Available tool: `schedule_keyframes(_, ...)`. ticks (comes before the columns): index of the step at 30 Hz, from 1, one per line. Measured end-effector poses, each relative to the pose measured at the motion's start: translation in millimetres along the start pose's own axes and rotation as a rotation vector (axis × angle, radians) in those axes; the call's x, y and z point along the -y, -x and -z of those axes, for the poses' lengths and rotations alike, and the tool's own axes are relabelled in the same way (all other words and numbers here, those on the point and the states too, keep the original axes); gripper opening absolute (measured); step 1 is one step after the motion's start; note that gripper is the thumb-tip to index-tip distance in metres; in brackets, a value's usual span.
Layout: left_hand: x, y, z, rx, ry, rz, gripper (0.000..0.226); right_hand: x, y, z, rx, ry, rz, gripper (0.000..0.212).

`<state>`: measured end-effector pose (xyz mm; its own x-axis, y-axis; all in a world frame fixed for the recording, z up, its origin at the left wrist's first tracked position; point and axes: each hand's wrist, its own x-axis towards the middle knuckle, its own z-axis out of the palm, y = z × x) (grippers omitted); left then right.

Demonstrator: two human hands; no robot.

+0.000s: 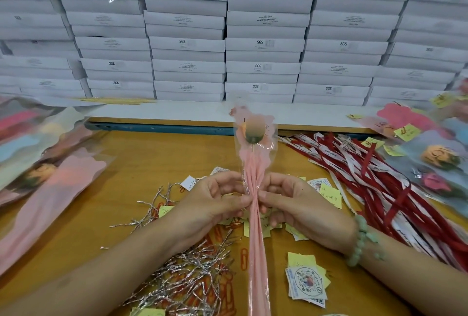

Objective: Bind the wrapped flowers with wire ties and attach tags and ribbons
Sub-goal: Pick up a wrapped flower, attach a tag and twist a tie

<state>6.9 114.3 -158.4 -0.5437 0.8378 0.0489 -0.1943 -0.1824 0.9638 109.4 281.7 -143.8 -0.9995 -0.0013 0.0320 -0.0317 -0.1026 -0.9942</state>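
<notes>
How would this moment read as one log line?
left hand, right hand: pinching wrapped flower | wire ties: piled | ribbons: untouched

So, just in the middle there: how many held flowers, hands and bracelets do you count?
1 wrapped flower
2 hands pinching it: left hand, right hand
1 bracelet, on the right wrist
Total: 4
</notes>
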Motion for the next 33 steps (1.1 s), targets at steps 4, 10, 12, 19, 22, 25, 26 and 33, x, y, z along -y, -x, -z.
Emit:
schedule_keyframes(4,1,0,-1,0.010,-0.031,-0.006,0.045,2,3,-5,-0.088,0.105,0.008,0.008)
schedule_keyframes(10,2,-1,-1,0.002,-0.073,0.005,0.047,7,5,-9,-0.151,0.202,0.024,0.005)
schedule_keyframes(12,1,0,-1,0.011,-0.054,0.011,0.045,9,4,-8,-0.137,0.188,0.000,0.005)
schedule_keyframes(19,-1,0,-1,0.046,-0.002,-0.005,0.042,8,1,-1,0.032,-0.121,-0.100,0.024)
schedule_keyframes(22,0,0,0,0.059,0.014,-0.012,0.037,7,1,2,0.064,-0.160,-0.117,0.034)
schedule_keyframes(25,0,-2,2,0.028,0.072,-0.004,0.042,6,1,1,0.055,-0.186,-0.136,0.037)
schedule_keyframes(26,0,-3,3,0.012,0.086,0.001,0.048,6,1,1,0.055,-0.194,-0.141,0.041)
schedule_keyframes(33,-2,-1,-2,0.014,0.112,0.022,0.060,6,2,-1,0.050,-0.196,-0.131,0.037)
